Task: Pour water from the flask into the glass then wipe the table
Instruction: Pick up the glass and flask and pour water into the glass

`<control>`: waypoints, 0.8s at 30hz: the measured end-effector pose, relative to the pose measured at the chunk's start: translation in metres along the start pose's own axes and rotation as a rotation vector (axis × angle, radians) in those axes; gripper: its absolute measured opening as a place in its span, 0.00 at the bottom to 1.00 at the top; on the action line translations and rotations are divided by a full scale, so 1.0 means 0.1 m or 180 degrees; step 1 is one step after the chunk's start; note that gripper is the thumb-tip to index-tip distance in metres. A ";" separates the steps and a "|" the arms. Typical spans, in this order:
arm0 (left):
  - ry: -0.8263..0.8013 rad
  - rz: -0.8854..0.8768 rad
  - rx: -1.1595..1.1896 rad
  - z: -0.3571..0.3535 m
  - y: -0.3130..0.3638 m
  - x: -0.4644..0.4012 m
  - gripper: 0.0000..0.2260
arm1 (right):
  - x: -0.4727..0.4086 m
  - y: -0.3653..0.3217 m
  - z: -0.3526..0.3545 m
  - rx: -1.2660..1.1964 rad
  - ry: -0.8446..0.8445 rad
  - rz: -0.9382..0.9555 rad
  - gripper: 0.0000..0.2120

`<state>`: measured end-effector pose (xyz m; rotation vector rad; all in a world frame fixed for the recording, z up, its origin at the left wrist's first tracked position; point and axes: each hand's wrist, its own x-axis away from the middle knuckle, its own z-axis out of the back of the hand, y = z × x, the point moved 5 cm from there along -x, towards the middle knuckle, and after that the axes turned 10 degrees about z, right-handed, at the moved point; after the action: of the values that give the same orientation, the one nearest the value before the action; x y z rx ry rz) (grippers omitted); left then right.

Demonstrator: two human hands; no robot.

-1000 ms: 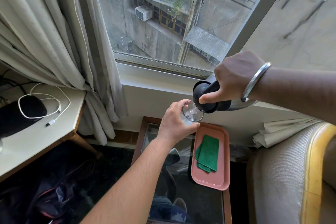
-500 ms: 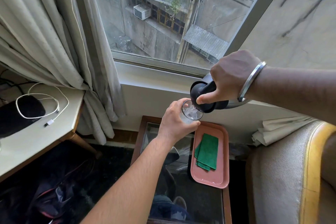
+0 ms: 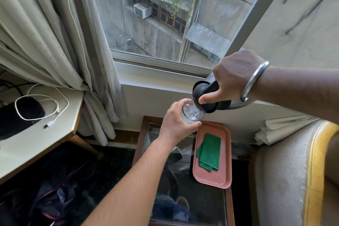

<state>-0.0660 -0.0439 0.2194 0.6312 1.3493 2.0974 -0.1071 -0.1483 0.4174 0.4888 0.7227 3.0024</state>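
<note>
Flask (image 3: 211, 97), black-topped with a steel body, is tipped on its side in the right hand (image 3: 233, 77), whose fingers are clamped round its handle with the thumb pressed on the lid, and its spout sits at the rim of the glass (image 3: 192, 113). Left hand (image 3: 177, 124) holds the glass in the air above the glass worktop (image 3: 201, 202), fingers wrapped round it, water visible inside. On the worktop lies a pink tray (image 3: 222, 178) carrying a folded green cloth (image 3: 210, 151); no brand, label or writing is legible on anything.
</note>
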 end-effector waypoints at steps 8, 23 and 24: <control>0.0029 -0.0035 0.0014 -0.03 -0.02 -0.02 0.32 | -0.01 0.05 -0.06 -0.0150 0.0039 -0.0056 0.42; 0.0017 0.0047 -0.0185 -0.05 -0.30 -0.18 0.34 | -0.07 0.14 -0.86 -0.1515 -0.0205 -0.0834 0.42; 0.0022 0.0075 -0.0207 -0.06 -0.34 -0.19 0.34 | -0.06 0.13 -0.96 -0.1723 -0.0194 -0.0929 0.42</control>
<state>-0.0491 -0.0487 0.1840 0.6161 1.2778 2.1549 -0.1296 -0.2031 0.3399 0.4001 -0.0373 2.7225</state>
